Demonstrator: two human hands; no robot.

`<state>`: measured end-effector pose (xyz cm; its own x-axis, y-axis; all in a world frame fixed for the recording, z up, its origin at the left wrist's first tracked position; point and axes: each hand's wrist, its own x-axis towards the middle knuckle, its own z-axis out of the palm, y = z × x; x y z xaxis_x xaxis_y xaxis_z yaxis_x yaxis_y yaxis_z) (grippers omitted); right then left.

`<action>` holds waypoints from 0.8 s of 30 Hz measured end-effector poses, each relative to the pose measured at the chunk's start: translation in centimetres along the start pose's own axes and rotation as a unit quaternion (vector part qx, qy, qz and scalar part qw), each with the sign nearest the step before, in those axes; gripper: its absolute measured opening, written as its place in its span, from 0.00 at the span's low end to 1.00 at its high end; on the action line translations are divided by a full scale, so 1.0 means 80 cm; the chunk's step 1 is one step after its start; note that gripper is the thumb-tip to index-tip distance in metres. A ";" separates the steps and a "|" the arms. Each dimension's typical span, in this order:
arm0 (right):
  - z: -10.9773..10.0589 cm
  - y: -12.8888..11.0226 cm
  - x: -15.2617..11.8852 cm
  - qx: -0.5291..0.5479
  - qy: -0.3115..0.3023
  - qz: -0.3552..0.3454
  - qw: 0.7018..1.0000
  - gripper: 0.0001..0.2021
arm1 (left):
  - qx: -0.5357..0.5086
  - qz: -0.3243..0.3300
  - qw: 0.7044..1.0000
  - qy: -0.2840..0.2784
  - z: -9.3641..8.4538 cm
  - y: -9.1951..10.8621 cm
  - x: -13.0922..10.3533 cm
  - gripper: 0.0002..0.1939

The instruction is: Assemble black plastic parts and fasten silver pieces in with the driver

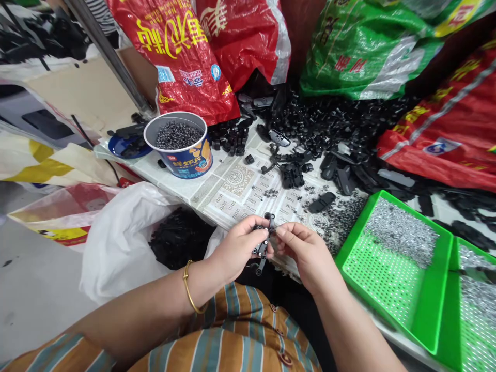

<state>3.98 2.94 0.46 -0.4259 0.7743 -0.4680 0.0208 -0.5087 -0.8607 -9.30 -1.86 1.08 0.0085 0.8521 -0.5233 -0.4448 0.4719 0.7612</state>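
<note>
A small black plastic assembly [261, 266] with arms and tiny screws is held near the table's front edge. My left hand [236, 250] grips it between thumb and fingers. Close against its right side is my right hand [308, 250], thumb and forefinger pinched at the assembly's upper part; whatever lies between those fingertips is too small to make out. Just beyond the hands, a loose black part [322, 202] and scattered tiny black pieces lie on the patterned table [220, 204].
A paper tub [189, 163] of small black pieces stands at the left. Green trays [424, 310] with small metal pieces are at the right. Black parts [333, 124] are heaped before red bags [186, 62] and a green bag [349, 57]. A white bag [124, 237] hangs left.
</note>
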 end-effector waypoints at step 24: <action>-0.007 -0.004 0.011 -0.070 -0.008 -0.008 0.997 0.12 | 0.004 0.016 1.000 0.024 0.003 -0.012 0.007 0.06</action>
<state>4.09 3.99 0.25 -0.4407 0.7757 -0.4517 0.1396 -0.4378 -0.8882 -8.64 -1.80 0.20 -0.0488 0.8552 -0.5159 -0.4368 0.4463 0.7811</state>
